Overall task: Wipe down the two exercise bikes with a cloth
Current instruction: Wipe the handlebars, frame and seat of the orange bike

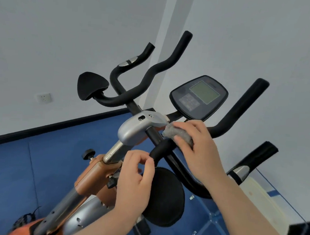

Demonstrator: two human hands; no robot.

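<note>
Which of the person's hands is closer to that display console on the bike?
Right. The right hand, holding the grey cloth, sits just below the console; the left hand is farther down, by the handlebar end.

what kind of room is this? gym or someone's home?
Probably a small gym or fitness room, though a home setup can't be ruled out. Clues: an exercise bike with a console, blue padded flooring, and bare white walls. The right hand holds a grey cloth against the handlebar.
</note>
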